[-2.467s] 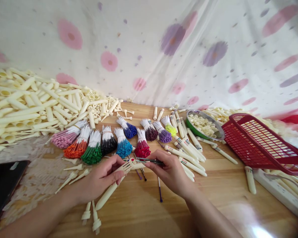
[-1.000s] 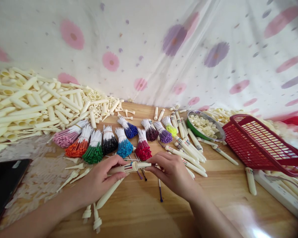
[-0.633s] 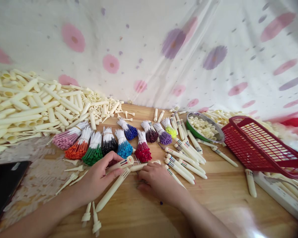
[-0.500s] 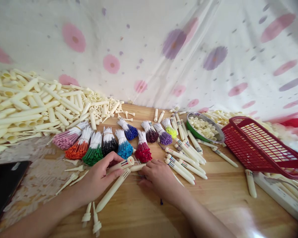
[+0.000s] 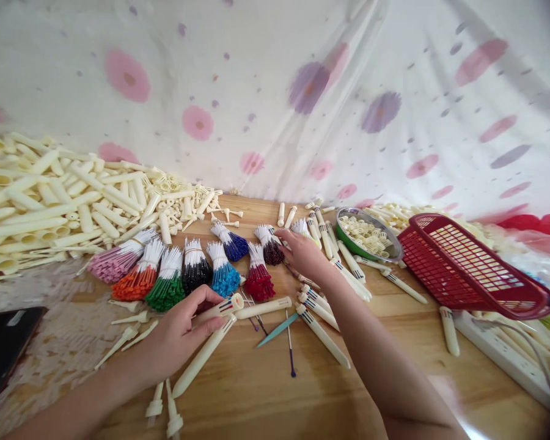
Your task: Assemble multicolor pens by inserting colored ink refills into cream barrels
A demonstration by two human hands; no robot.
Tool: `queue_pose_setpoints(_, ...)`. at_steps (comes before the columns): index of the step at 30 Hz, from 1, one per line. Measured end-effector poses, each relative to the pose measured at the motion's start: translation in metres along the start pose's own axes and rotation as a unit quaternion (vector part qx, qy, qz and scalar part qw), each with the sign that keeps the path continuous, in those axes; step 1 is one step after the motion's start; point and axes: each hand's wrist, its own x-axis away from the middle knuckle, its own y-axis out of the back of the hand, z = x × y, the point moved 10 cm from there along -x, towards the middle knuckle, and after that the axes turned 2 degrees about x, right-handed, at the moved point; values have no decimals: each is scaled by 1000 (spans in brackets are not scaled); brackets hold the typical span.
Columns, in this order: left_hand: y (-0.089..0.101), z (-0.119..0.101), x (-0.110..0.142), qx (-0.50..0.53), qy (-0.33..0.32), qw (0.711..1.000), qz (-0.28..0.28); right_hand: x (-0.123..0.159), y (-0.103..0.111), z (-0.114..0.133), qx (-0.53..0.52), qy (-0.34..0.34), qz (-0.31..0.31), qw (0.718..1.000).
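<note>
My left hand (image 5: 176, 333) is closed around a cream pen barrel (image 5: 231, 304), its open end with coloured slots facing right. Just below that hand another cream barrel (image 5: 201, 360) lies slanted on the table. My right hand (image 5: 305, 250) reaches over the bundles, fingers apart at the edge of the dark brown bundle of refills (image 5: 271, 250); it hides most of the purple bundle. The red bundle (image 5: 259, 278) and the blue bundle (image 5: 225, 278) lie between my hands. A teal pointed stick (image 5: 277, 331) and a loose purple-tipped refill (image 5: 290, 348) rest on the wood.
Cream barrels and small parts are heaped at left (image 5: 50, 201). More colour-tipped bundles, including a black bundle (image 5: 195, 269), stand in a row. At right are a green-sided metal bowl (image 5: 398, 250) of small parts, a red basket (image 5: 476, 269), a power strip (image 5: 504, 354). A phone (image 5: 9, 348) lies at left.
My right hand has moved up and away from the middle of the table to the brown bundle, uncovering the teal stick and loose refills. My left hand keeps its barrel.
</note>
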Motion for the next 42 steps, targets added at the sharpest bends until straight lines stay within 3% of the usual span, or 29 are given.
queue_pose_setpoints(7,2,0,1,8,1,1000,1,-17,-18,-4,60,-9,41,997)
queue_pose_setpoints(16,1,2,0,-1,-2,1000,5,3,-19,1,73,-47,-13,996)
queue_pose_setpoints(26,1,-4,2,-10,-8,1000,-9,35,-24,8,-51,-99,-105,988)
queue_pose_setpoints(38,2,-4,0,-5,-10,1000,-12,63,-2,8,-272,-44,-136,952)
queue_pose_setpoints(42,3,-6,-1,-4,-10,1000,-17,67,-8,18,-243,-6,-119,963)
